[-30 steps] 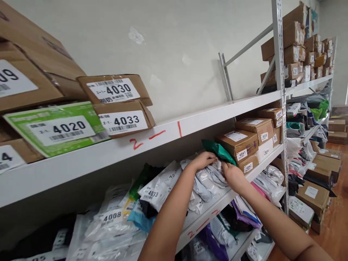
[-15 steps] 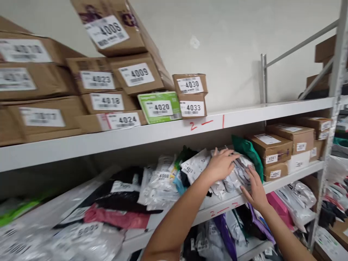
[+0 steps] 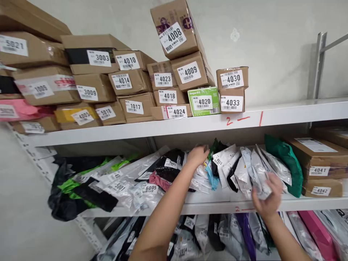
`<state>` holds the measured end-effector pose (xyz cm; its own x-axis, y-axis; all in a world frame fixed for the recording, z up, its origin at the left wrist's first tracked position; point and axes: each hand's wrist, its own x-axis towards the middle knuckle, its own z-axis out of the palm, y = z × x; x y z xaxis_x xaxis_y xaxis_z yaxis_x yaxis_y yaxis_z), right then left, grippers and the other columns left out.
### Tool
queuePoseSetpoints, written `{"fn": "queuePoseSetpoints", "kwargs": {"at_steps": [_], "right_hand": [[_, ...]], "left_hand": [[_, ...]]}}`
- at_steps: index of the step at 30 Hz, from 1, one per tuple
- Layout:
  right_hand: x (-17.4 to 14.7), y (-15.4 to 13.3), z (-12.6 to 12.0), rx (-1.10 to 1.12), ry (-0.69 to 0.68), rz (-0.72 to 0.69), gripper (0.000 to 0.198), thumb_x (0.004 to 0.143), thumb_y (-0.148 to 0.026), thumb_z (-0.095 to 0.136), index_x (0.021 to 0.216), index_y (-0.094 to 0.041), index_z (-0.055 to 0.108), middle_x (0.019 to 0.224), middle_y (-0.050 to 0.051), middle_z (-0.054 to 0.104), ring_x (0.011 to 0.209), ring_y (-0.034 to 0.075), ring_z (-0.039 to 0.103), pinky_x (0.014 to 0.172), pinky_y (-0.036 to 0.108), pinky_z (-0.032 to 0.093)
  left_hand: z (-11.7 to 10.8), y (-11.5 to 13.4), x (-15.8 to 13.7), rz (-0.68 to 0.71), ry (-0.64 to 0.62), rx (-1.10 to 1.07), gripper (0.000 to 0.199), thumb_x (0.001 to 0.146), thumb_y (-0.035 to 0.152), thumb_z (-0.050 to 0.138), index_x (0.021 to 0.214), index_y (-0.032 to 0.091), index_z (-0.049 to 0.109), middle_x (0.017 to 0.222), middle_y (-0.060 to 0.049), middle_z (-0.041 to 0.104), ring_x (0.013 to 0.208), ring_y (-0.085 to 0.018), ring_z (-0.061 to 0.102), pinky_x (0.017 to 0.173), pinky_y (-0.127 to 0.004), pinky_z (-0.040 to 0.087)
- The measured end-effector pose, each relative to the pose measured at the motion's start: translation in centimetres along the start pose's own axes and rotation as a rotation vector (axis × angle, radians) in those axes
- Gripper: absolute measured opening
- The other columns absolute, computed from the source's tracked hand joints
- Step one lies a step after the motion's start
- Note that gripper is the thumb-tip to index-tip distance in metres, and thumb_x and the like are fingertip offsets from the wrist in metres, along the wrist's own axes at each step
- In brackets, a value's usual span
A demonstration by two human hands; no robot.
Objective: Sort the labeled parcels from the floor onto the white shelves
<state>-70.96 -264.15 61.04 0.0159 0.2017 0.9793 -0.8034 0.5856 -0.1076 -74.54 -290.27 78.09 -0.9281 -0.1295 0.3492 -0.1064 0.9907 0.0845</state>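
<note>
My left hand [image 3: 199, 156] reaches to the middle shelf, fingers curled at the top of clear and white plastic parcel bags [image 3: 201, 181]; what lies inside the fingers is hidden. Just right of it are a light-blue bag [image 3: 212, 177] and a white bag labelled 4033 [image 3: 220, 159]. My right hand [image 3: 269, 197], slightly blurred, is at the front of white parcel bags [image 3: 246, 174], thumb and fingers apart. It seems to touch a pale bag [image 3: 257, 172] there. A green bag [image 3: 286, 163] leans at the right end of this row.
Labelled cardboard boxes [image 3: 134, 107] and a green box [image 3: 203, 101] stand on the upper shelf [image 3: 163, 127]. Boxes 4041 and 4042 [image 3: 322, 186] sit at right on the middle shelf. More bags [image 3: 246, 232] fill the shelf below. Bags overhang the left end [image 3: 62, 195].
The view has swung left. My left hand has moved left along the row, away from the white bags near the green one. My right hand has shifted slightly left along the bags.
</note>
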Motion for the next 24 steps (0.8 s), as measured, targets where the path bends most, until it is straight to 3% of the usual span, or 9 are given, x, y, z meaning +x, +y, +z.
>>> {"fn": "queuePoseSetpoints", "kwargs": {"at_steps": [2,4,7,9,11,15,19,24], "right_hand": [[1.4,-3.0,3.0,0.145,-0.267,-0.103,0.047,0.088,-0.016,0.062,0.133,-0.025,0.052,0.125,0.011,0.065,0.119,0.026,0.062,0.101,0.046,0.055],[2.7,-5.2,6.9,0.148,-0.550,-0.104,0.050,0.084,-0.012,0.061,0.133,-0.020,0.053,0.134,0.016,0.063,0.126,0.030,0.060,0.104,0.048,0.055],[4.2,-6.2,12.3,-0.025,-0.834,0.021,0.078,0.070,-0.007,0.073,0.144,-0.018,0.049,0.156,0.021,0.047,0.144,0.045,0.041,0.114,0.064,0.042],[4.6,-5.4,14.6,-0.115,-0.959,0.162,0.089,0.065,-0.007,0.080,0.148,-0.020,0.048,0.161,0.022,0.040,0.147,0.051,0.034,0.114,0.069,0.037],[4.4,-4.1,15.5,-0.122,-1.002,0.247,0.085,0.067,-0.009,0.080,0.146,-0.020,0.050,0.158,0.022,0.042,0.145,0.047,0.038,0.114,0.065,0.038],[3.6,-1.5,15.2,0.001,-0.907,0.228,0.069,0.065,-0.007,0.068,0.131,-0.022,0.054,0.143,0.016,0.052,0.131,0.035,0.051,0.113,0.053,0.041],[2.9,-0.2,14.9,0.112,-0.888,0.247,0.059,0.062,-0.009,0.061,0.119,-0.022,0.054,0.125,0.011,0.057,0.114,0.031,0.057,0.103,0.048,0.048],[2.5,-0.9,15.6,0.032,-0.875,0.129,0.069,0.068,-0.013,0.063,0.136,-0.011,0.050,0.141,0.023,0.051,0.132,0.039,0.047,0.115,0.058,0.040]], "left_hand": [[0.5,0.7,1.0,-0.021,-0.082,0.028,0.044,0.100,0.038,0.044,0.130,0.015,0.068,0.131,-0.016,0.071,0.123,-0.031,0.067,0.100,-0.038,0.055],[1.2,1.4,1.5,-0.047,-0.122,0.062,0.043,0.100,0.038,0.045,0.125,0.015,0.070,0.127,-0.019,0.072,0.119,-0.034,0.068,0.095,-0.042,0.057],[2.2,1.9,1.4,-0.048,-0.146,0.106,0.040,0.099,0.029,0.043,0.122,0.015,0.072,0.123,-0.020,0.074,0.118,-0.034,0.069,0.093,-0.042,0.057],[2.4,2.0,1.1,-0.015,-0.148,0.129,0.040,0.098,0.023,0.041,0.120,0.016,0.073,0.122,-0.020,0.074,0.118,-0.033,0.069,0.095,-0.042,0.056],[2.5,2.0,0.8,0.014,-0.144,0.149,0.041,0.097,0.021,0.041,0.121,0.013,0.073,0.125,-0.022,0.073,0.121,-0.033,0.068,0.099,-0.043,0.054],[2.3,1.7,0.6,0.034,-0.162,0.150,0.045,0.099,0.029,0.040,0.119,0.008,0.074,0.125,-0.023,0.072,0.121,-0.034,0.067,0.100,-0.041,0.054],[2.1,1.0,0.4,0.045,-0.187,0.125,0.046,0.099,0.034,0.039,0.116,0.013,0.076,0.126,-0.018,0.073,0.120,-0.031,0.068,0.097,-0.037,0.055],[1.8,1.1,-0.1,0.083,-0.185,0.118,0.044,0.100,0.035,0.039,0.120,0.017,0.074,0.126,-0.014,0.074,0.121,-0.030,0.068,0.098,-0.037,0.055]]}}
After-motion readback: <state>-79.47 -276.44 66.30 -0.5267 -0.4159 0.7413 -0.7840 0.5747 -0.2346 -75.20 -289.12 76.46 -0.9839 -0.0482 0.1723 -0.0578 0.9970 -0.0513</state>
